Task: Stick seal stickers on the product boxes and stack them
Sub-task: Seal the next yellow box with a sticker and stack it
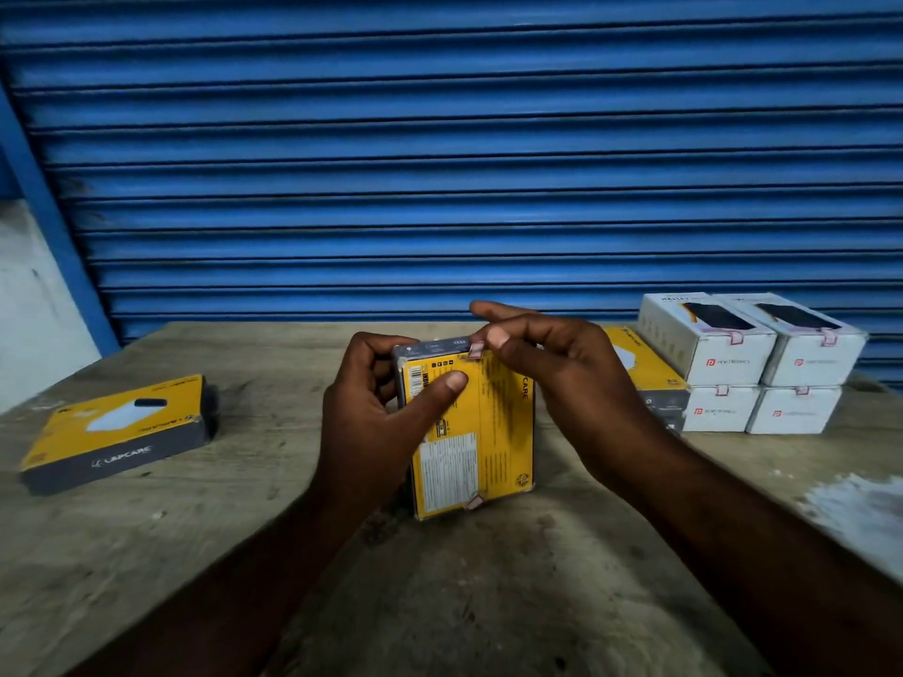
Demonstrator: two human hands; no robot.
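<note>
While left hand (371, 422) grips yellow box (488, 432), right hand (562, 373) pinches sticker (475, 350) | wooden table (195, 554) | blue shutter (440, 163) behind

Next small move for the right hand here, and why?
Probably fold the seal sticker down over the top edge of the yellow box and rub it flat. It sits at that edge under the right hand thumb, the left hand grips the box upright, and the lower sticker is already on.

Dim, even light with soft shadows beneath the forearms; slight motion blur throughout, wide-angle bending toward the edges.
</note>
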